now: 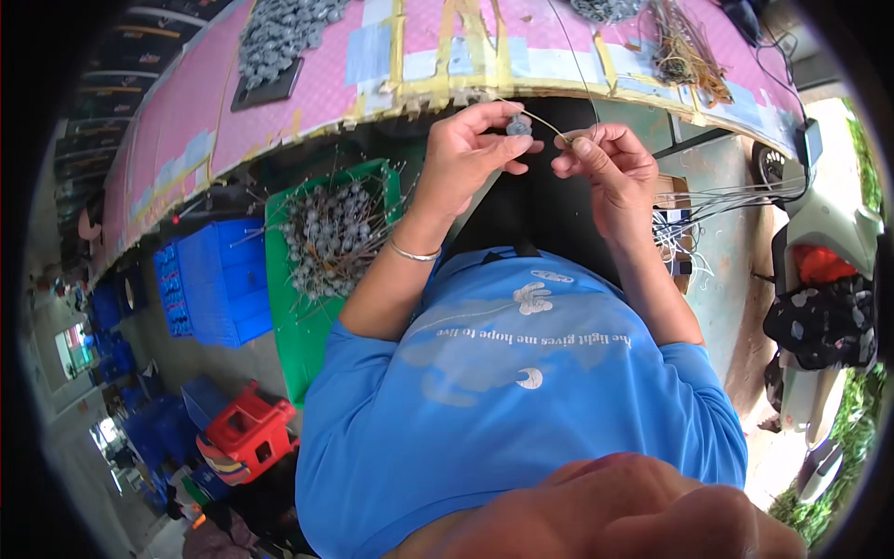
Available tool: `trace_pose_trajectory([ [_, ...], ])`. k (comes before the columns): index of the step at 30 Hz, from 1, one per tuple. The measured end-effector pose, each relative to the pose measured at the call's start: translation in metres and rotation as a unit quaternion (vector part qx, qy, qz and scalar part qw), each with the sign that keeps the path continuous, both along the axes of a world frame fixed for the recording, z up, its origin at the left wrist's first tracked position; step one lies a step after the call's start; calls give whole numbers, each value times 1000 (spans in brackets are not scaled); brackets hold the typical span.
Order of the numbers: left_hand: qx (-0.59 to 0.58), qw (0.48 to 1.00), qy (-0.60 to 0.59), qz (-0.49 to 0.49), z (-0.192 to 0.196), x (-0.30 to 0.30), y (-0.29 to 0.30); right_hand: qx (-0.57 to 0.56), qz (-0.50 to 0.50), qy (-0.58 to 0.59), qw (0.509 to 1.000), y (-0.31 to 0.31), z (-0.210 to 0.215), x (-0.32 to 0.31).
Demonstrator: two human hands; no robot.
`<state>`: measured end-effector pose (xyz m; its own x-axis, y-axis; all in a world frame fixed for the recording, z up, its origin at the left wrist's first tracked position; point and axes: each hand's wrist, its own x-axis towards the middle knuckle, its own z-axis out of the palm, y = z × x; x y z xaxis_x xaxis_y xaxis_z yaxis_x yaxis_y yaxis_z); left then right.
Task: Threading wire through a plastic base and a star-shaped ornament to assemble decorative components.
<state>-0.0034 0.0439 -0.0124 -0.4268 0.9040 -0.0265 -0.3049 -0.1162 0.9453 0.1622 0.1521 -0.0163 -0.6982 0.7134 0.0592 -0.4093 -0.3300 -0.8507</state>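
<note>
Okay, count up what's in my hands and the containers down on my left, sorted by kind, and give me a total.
Small grey round part, pinched in left hand: 1
Thin wire, held by right hand: 1
Green tray of grey wired parts: 1
Blue crates beside the tray: 2
Total: 5

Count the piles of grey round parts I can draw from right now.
3: one in the green tray by the left hand, one on the dark mat on the pink table, one at the table's far edge. More may lie out of view.
</note>
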Motion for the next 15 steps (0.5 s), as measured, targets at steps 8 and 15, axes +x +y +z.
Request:
trace_pose_trajectory([
  [8, 11, 1000, 13, 4, 23, 6, -13, 52, -7, -69, 996, -21, -4, 1],
  [15, 15, 999, -14, 27, 22, 16, -13, 67, 8, -54, 996, -25, -1, 5],
])
